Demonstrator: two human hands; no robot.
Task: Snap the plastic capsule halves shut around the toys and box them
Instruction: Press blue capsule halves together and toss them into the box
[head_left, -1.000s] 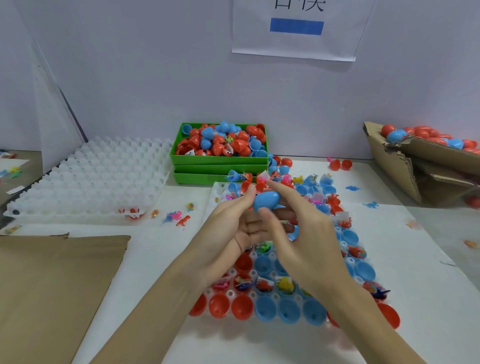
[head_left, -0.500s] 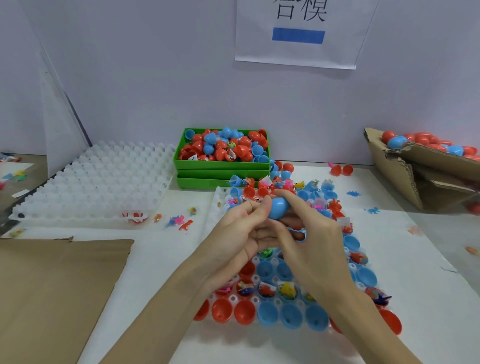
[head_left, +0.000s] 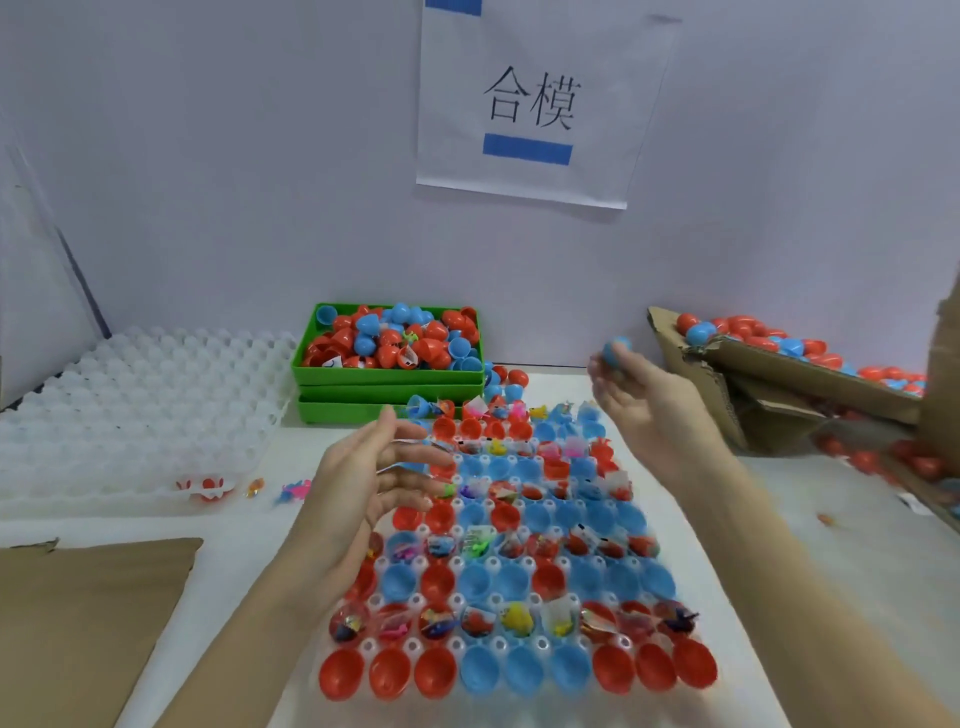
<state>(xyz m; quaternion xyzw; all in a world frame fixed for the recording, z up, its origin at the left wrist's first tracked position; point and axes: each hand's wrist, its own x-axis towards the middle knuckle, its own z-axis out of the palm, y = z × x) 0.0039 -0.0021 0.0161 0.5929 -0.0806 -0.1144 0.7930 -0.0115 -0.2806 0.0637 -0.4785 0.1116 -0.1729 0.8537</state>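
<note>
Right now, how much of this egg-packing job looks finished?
Some is done: closed capsules already fill the cardboard box. In hand: the right hand holds a closed blue capsule near that box, while the left hand is open above the tray. Left: many open halves, several with toys, sit in that tray.

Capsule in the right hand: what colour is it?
Blue, seen in the head view: the capsule held by the right hand.

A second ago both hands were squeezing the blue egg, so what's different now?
The hands have come apart. The right hand now holds the blue egg alone and has carried it up and right, toward the cardboard box. The left hand let go and hangs open over the tray. The tray, green bins and box look unmoved.
</note>
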